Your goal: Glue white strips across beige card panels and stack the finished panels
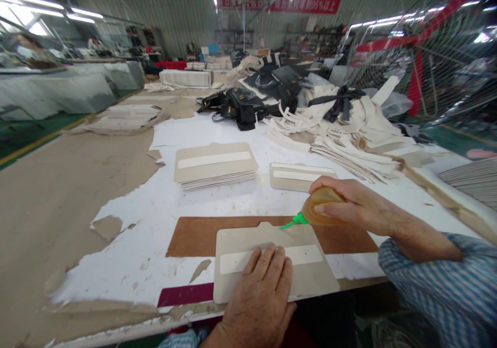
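Observation:
My left hand (261, 291) lies flat on a beige panel (326, 280) with rounded corners and a small tab on its far edge. A pale strip (306, 255) runs across the panel, partly under my fingers. My right hand (359, 205) is wrapped round an amber squeeze bottle (323, 206), tilted down to the left. Its green nozzle (292, 220) points at the panel's far edge, beside the tab; whether it touches I cannot tell. Beneath the panel lies a brown board (190, 236), and a maroon strip (186, 294) shows at its left.
A stack of similar panels (215, 164) stands beyond, with a smaller panel pile (301, 176) to its right. Black bags (244, 104) and heaped cream strips (353, 141) cover the far table. Torn brown paper (77, 198) lies at left. A large fan (423, 47) stands at right.

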Tool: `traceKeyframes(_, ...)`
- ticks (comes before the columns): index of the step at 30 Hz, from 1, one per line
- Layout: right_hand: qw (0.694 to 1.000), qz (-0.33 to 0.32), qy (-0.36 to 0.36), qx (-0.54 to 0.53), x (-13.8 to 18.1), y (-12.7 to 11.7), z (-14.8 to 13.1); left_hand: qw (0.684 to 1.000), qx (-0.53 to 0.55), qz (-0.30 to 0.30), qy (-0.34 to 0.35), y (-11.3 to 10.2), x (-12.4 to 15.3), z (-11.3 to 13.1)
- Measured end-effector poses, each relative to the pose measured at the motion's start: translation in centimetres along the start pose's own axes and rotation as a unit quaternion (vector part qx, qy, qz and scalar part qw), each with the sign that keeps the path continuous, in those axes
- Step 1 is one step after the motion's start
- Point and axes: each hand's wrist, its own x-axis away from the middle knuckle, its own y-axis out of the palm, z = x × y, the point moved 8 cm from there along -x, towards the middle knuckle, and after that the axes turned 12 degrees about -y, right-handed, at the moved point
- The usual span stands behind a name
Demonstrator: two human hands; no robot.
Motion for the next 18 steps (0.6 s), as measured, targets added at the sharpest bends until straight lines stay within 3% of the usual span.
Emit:
traceKeyframes(6, 1.0, -0.011, -0.01, -0.014, -0.9, 0.9, -0.8, 1.0, 0.001, 0.024, -0.002, -0.3, 0.2, -0.2)
traceKeyframes(12, 0.993, 0.032, -0.014, -0.114, -0.7, 2.6, 0.0, 1.0, -0.004, -0.013, -0.001, 0.3, 0.1, -0.3)
traceKeyframes(15, 0.956, 0.143, 0.045, -0.252, 1.0, 2.5, 3.1, 1.0, -0.015, 0.001, 0.016, 0.6, 0.1, -0.3)
traceKeyframes(18, 0.868, 0.31, 0.091, -0.377, 4.4, 0.9, 8.0, 0.995, -0.053, 0.073, 0.049, 0.7, 0.3, -0.5)
